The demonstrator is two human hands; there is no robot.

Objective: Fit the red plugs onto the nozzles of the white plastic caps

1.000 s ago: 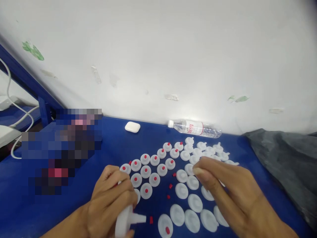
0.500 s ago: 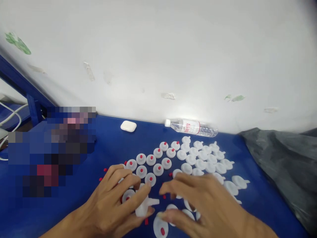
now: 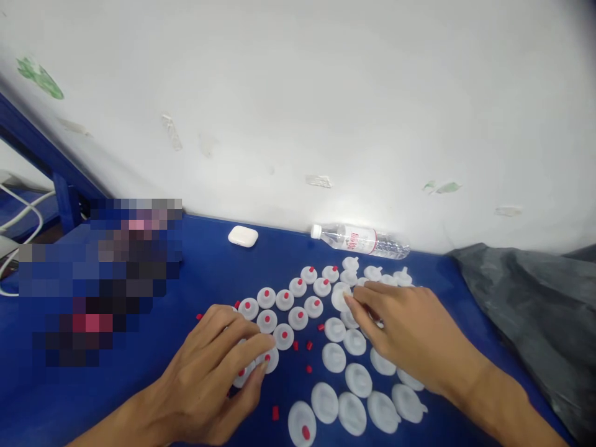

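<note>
Many white round plastic caps (image 3: 347,366) lie in rows on a blue table (image 3: 209,279); several on the left carry a red plug (image 3: 284,336) in the middle. My left hand (image 3: 218,366) rests low on the table, its fingertips pressing on a red-plugged cap (image 3: 269,359) at the near left of the group. My right hand (image 3: 410,329) reaches over the caps and pinches a plain white cap (image 3: 341,297) between thumb and fingers. Loose red plugs (image 3: 308,346) are scattered between the caps.
A clear water bottle (image 3: 361,241) lies along the white wall at the back. A small white case (image 3: 243,236) sits to its left. A grey cloth (image 3: 526,298) covers the table's right side. A blurred patch lies at the left; white cables at the far left.
My left hand has set its white cap down among the plugged ones. My right hand moved from the near caps to the farther rows and closed on a plain cap.
</note>
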